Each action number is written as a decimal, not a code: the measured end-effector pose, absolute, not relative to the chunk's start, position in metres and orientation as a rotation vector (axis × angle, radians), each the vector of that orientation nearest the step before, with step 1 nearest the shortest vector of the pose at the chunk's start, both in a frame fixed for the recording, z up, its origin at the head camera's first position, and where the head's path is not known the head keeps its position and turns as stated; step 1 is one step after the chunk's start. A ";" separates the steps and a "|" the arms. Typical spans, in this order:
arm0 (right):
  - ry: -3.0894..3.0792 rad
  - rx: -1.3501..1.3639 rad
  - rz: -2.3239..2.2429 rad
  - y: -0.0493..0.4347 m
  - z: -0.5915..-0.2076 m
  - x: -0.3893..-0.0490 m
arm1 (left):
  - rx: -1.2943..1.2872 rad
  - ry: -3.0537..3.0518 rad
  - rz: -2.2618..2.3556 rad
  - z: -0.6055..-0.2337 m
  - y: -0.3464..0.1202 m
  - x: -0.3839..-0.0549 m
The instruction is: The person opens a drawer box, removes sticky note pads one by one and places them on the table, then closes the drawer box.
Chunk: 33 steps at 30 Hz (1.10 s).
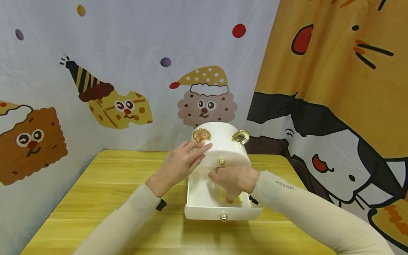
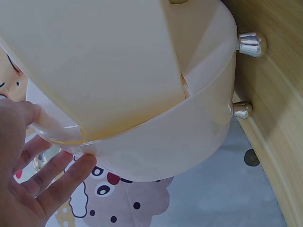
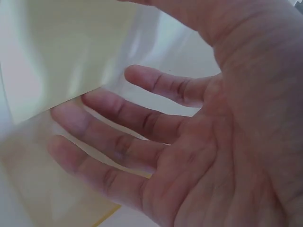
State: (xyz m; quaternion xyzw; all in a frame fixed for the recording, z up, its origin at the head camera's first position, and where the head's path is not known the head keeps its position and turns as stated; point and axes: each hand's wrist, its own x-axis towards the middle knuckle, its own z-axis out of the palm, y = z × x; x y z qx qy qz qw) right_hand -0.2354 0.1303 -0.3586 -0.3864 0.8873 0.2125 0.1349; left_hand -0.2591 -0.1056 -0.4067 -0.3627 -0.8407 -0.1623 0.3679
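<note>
A white storage box [image 1: 220, 148] with two round gold ears stands on the table, its lower drawer [image 1: 204, 213] pulled out. My left hand [image 1: 181, 163] rests its fingertips on the box's upper left side, below the left ear [image 1: 201, 135]. In the left wrist view, the fingers [image 2: 66, 179] are extended and touch the white shell [image 2: 156, 151]. Inside the drawer is my right hand [image 1: 234, 179], palm down. Its fingers [image 3: 113, 146] look loosely bent, with some tips at the edge of a pale yellow sheet [image 3: 61, 52]. The thumb tip is out of the right wrist view.
A round gold knob [image 1: 224, 217] sits on the open drawer's front, and another knob [image 1: 221, 162] on the closed upper part. The wooden table [image 1: 127, 184] carries the box. Behind hangs a pale printed cloth [image 1: 134, 42], with an orange printed cloth [image 1: 328, 71] at the right.
</note>
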 end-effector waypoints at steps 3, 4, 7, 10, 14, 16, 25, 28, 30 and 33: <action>2.560 -1.156 0.637 0.131 -0.359 -0.235 | -0.928 -2.166 -0.415 -0.407 -0.106 -0.258; 2.556 -1.164 0.634 0.132 -0.359 -0.235 | -0.927 -2.168 -0.414 -0.406 -0.106 -0.258; 2.552 -1.193 0.590 0.135 -0.358 -0.235 | -0.925 -2.172 -0.413 -0.406 -0.105 -0.258; 2.550 -1.223 0.534 0.137 -0.356 -0.235 | -0.925 -2.173 -0.415 -0.406 -0.105 -0.258; 2.545 -1.270 0.496 0.139 -0.354 -0.233 | -0.926 -2.161 -0.428 -0.406 -0.105 -0.258; 2.542 -1.288 0.488 0.140 -0.354 -0.233 | -0.929 -2.158 -0.435 -0.407 -0.106 -0.258; 2.534 -1.420 0.455 0.144 -0.354 -0.232 | -0.928 -2.182 -0.433 -0.408 -0.105 -0.257; 2.543 -1.469 0.462 0.143 -0.352 -0.232 | -0.928 -2.178 -0.427 -0.408 -0.105 -0.257; 2.550 -1.489 0.455 0.143 -0.350 -0.232 | -0.927 -2.171 -0.428 -0.408 -0.105 -0.258; 2.551 -1.489 0.412 0.143 -0.348 -0.231 | -0.930 -2.160 -0.430 -0.409 -0.105 -0.258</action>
